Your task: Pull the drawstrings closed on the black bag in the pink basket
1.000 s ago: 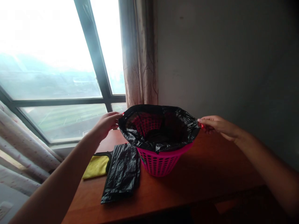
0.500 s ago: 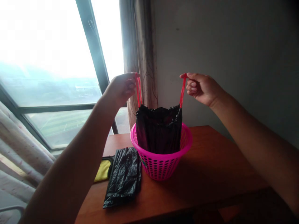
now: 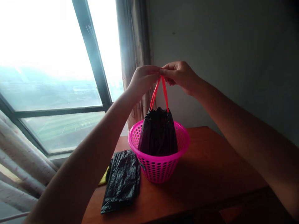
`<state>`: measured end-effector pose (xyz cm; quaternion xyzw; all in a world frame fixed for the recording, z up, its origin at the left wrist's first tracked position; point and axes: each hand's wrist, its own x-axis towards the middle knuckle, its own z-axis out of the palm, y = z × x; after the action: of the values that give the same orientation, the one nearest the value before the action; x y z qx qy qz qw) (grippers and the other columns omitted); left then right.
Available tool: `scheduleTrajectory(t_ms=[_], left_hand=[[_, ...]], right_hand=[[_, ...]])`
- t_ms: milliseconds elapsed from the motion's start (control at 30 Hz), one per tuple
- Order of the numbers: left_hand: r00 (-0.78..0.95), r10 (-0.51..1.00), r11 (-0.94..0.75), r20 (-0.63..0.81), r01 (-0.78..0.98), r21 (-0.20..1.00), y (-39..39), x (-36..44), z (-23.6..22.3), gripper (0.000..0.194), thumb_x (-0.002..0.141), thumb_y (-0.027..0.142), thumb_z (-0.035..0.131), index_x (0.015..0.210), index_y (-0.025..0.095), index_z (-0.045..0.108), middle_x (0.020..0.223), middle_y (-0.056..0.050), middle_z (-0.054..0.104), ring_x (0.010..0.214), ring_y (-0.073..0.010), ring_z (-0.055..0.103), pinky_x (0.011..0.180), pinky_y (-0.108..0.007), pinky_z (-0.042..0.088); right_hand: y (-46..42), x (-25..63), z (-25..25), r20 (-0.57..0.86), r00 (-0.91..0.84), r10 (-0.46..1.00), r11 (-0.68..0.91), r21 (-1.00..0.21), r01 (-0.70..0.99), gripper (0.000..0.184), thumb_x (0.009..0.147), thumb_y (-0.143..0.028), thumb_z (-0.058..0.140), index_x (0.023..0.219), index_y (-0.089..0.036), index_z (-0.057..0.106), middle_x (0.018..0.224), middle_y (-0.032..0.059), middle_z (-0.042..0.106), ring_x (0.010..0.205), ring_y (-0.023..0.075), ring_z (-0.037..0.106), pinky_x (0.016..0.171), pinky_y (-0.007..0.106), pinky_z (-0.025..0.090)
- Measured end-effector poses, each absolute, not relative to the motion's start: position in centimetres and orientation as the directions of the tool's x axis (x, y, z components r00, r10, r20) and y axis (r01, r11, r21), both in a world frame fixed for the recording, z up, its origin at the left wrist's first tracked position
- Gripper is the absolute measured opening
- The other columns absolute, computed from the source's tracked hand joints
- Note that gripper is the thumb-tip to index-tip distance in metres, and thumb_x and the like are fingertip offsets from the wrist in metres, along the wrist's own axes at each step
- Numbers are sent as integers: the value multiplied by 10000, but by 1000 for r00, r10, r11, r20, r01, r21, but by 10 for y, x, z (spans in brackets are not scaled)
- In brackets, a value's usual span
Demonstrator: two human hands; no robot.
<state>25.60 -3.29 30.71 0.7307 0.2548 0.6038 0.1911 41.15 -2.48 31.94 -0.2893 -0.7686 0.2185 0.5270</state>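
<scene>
The left hand [image 3: 146,76] and the right hand [image 3: 181,76] met at the fingertips above the round, bright-pink, perforated plastic basket [image 3: 161,158]; the fingers of each were drawn together in a pinch, closed on the upper ends of the thin red plastic drawstrings [image 3: 165,93]; which strand lay in which hand could not be told, since the fingertips overlapped; the drawstrings ran down taut, spreading into a narrow inverted V, to the gathered mouth of the soft black plastic bag [image 3: 158,133]; the bag hung upright, its lower part inside the basket and its top above the rim; the basket stood upright on the reddish-brown wooden table [image 3: 205,155]; just beside it, on the left, lay the flat, creased, folded black plastic sheet [image 3: 121,182]; a yellow cloth [image 3: 103,178] showed partly past the left forearm.
</scene>
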Motion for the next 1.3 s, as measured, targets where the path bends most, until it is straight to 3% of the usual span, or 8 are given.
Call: scheduleTrajectory(t_ms=[100,300,500,733,833,1100,1200,1300], left_hand=[[201,603,-797,772,191,573,-32,249,300,144,756,82,617,805,153,733,725,11,675,668,-125,648,582,-223,468],[36,573,-809,818,182,559,-23,238,273,127,787,229,690,897,166,705,853,-37,712,737,-141,663,650,-247,500],[231,635,-772,737,155,617,-14,241,237,274,832,399,684,960,158,697,919,-56,712,832,-160,644,720,-260,493],[433,688,-625,582,-55,779,-13,257,208,374,712,345,800,986,124,674,926,-74,712,824,-160,662,763,-281,518],[556,686,-604,470,74,794,-15,261,196,388,698,357,795,993,127,690,899,-53,713,796,-152,648,731,-264,500],[576,723,-674,383,465,574,-15,262,170,148,758,275,660,839,162,713,662,24,640,601,-131,556,569,-241,427],[594,710,-688,378,474,549,-19,256,168,172,772,302,671,880,174,715,715,10,670,640,-147,586,598,-251,445],[548,679,-721,488,376,582,-25,251,172,259,773,352,711,961,175,701,869,-27,710,792,-174,640,715,-274,488]], right_hand=[[-22,416,312,690,-285,665,744,-647,167,241,806,-339,765,788,-163,601,576,-54,488,511,55,466,481,178,397],[-24,419,310,708,-272,651,758,-628,178,138,806,-206,749,809,-179,614,585,-38,512,555,89,497,521,222,442],[-34,416,316,707,-268,654,756,-611,234,147,817,-195,724,732,-190,604,552,-33,504,513,91,480,500,240,423],[-37,412,312,717,-240,655,756,-616,221,181,839,-226,683,685,-186,596,559,-28,524,484,81,471,468,227,405],[-36,412,307,707,-246,663,748,-630,206,178,838,-273,690,713,-192,592,571,-27,529,506,91,492,481,232,418],[-35,420,294,694,-139,706,708,-693,136,176,839,-276,667,704,-193,592,581,-26,532,495,77,477,478,219,410],[-35,424,292,678,-132,723,690,-715,113,184,827,-295,684,703,-190,597,590,-23,545,497,75,476,474,214,413],[-38,428,292,665,-157,730,682,-724,104,192,816,-329,704,720,-193,607,620,-16,568,518,81,501,490,220,437]])
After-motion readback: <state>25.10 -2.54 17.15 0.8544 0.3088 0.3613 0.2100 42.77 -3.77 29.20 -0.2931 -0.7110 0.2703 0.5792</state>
